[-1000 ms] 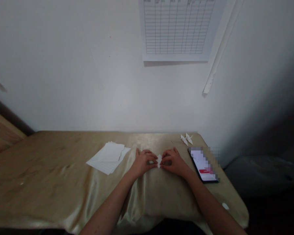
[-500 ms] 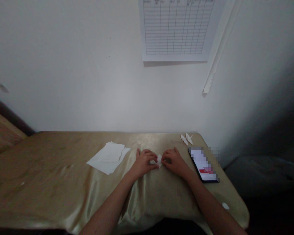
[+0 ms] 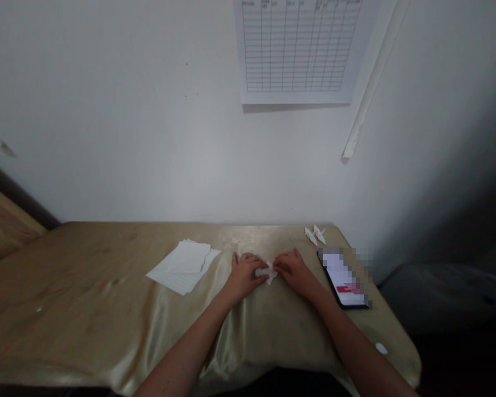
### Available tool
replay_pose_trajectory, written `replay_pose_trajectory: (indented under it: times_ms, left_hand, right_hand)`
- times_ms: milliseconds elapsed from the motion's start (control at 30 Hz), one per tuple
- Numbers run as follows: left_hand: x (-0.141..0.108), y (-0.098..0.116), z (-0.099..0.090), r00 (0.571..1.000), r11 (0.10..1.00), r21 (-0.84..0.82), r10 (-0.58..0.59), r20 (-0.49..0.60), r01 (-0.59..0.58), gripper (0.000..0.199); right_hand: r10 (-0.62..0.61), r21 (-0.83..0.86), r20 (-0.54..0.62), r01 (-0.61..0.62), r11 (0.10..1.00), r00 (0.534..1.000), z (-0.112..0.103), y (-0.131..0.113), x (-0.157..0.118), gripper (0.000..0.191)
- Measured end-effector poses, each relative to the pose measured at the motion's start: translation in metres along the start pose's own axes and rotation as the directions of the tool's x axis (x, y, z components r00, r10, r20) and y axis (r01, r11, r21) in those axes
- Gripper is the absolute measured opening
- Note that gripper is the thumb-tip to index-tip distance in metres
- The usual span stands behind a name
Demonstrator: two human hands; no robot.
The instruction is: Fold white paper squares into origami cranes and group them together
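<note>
Paper (image 3: 269,274) lies directly between the two sides of my grip, left hand (image 3: 247,274) pinching its left side, right hand (image 3: 291,269) its right edge, neither nearer, its long axis unclear from here.

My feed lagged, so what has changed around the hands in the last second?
The folded paper now shows wider. The left hand and right hand have both edged slightly right, still at the paper. The paper stack, two folded birds and phone stayed put.
</note>
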State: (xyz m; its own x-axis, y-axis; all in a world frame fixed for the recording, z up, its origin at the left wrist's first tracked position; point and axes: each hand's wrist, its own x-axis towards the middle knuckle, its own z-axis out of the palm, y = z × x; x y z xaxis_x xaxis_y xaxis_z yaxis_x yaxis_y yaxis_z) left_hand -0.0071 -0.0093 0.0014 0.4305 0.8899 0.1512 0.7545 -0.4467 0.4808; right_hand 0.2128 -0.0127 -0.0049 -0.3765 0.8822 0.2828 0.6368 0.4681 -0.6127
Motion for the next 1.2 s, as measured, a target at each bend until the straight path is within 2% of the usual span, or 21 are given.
replay_pose_trajectory:
  times_ms: [167, 333, 533, 900, 1200]
  left_hand:
    - [0.0, -0.002, 0.001, 0.999, 0.999, 0.023, -0.035, -0.031, 0.036, 0.026]
    - [0.001, -0.001, -0.001, 0.998, 0.999, 0.019, -0.05, -0.039, 0.051, 0.02]
    - [0.002, 0.0, 0.001, 0.995, 0.997, 0.016, -0.075, -0.065, 0.076, 0.026]
    - [0.005, 0.005, 0.006, 0.982, 0.991, -0.016, -0.134, -0.136, 0.133, 0.011]
    - [0.007, 0.009, 0.006, 0.976, 0.987, -0.045, -0.157, -0.154, 0.152, 0.011]
  right_hand:
    - [-0.007, -0.022, 0.009, 0.007, 1.0, 1.0, -0.001, -0.001, 0.0, 0.014]
    - [-0.026, -0.121, 0.004, 0.026, 0.992, 1.0, -0.001, -0.003, 0.0, 0.016]
    - [0.025, -0.142, -0.042, -0.031, 0.989, 0.999, 0.006, -0.007, 0.0, 0.024]
    - [0.121, -0.1, -0.126, -0.134, 0.986, 0.985, 0.015, -0.011, 0.004, 0.019]
    - [0.193, -0.138, -0.178, -0.218, 0.966, 0.965, 0.021, -0.011, 0.007, 0.012]
